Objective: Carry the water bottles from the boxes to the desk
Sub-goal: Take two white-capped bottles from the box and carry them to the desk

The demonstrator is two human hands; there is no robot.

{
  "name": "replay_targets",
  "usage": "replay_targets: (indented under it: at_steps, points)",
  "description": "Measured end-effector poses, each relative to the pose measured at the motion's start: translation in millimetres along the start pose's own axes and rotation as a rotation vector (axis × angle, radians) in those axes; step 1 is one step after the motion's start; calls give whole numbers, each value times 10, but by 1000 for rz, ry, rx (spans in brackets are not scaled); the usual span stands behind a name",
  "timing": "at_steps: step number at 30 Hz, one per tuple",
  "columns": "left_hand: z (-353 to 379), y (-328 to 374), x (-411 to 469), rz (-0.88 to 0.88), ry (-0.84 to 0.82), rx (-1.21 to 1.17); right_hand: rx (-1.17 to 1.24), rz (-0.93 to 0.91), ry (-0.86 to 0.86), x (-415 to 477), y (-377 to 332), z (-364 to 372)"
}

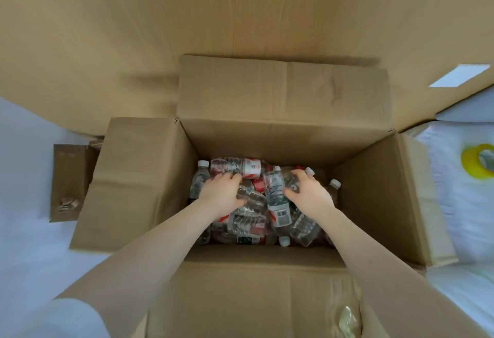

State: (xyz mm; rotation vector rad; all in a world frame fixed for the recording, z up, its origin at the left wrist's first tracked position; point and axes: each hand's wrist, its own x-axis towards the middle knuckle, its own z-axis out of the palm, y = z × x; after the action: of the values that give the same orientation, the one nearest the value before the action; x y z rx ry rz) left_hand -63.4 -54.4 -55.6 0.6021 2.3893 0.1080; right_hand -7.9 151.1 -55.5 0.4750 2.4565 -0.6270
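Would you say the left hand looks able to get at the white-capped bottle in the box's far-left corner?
Probably yes: the left hand is inside the open box right beside that bottle, whose cap and shoulder lie uncovered, though its fingers are curled on another bottle.

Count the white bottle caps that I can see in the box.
4 white caps: rear left, rear middle, right, near side. More may be hidden.

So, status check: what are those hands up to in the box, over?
Left hand grips crumpled bottle; right hand grips white-capped bottle. Other bottles piled in open box. Nothing blocking the lift.
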Motion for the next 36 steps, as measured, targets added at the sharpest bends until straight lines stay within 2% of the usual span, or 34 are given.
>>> replay_targets:
  at_steps: [10, 20, 36]
  points:
    - [466, -113, 548, -44, -89, 120, 120, 201, -94, 587, 141, 645]
    - [880, -212, 910, 48, -134, 235, 36, 196, -101, 821, 280, 1049]
    - [976, -286, 1163, 180, -159, 461, 179, 196, -53, 813, 364, 1144]
